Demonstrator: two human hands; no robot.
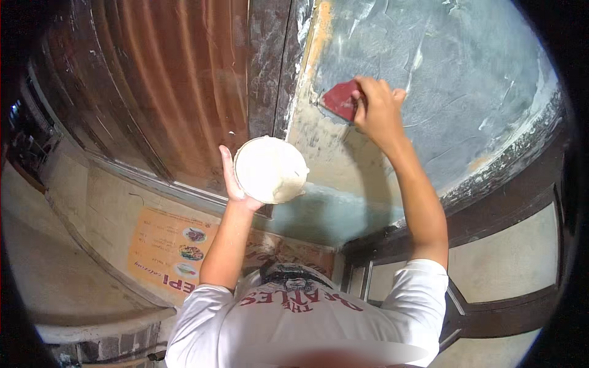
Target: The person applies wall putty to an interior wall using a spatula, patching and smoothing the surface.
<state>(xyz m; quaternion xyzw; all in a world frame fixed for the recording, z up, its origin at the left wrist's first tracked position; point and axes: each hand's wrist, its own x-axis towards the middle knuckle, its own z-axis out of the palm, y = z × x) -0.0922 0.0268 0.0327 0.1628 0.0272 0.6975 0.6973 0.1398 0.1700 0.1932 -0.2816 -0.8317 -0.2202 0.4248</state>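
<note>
R hand point(379, 111) pinches red spreader point(338, 101) at patchy wall point(466, 92); L hand point(235, 187), below-left, cups white tub point(270, 168) (contents glary). Prob. mid-skim; next stroke needs even pressure.

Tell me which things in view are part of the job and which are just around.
In use:
pale round tub, held in the left hand
flat red scraper, gripped by the right hand
grey-patched wall, behind the scraper

Just around:
orange sheet with food pictures
dark-framed pale panel, lower right

Left hand point(234, 189) cupped, right hand point(378, 109) raised higher, pinching
</note>
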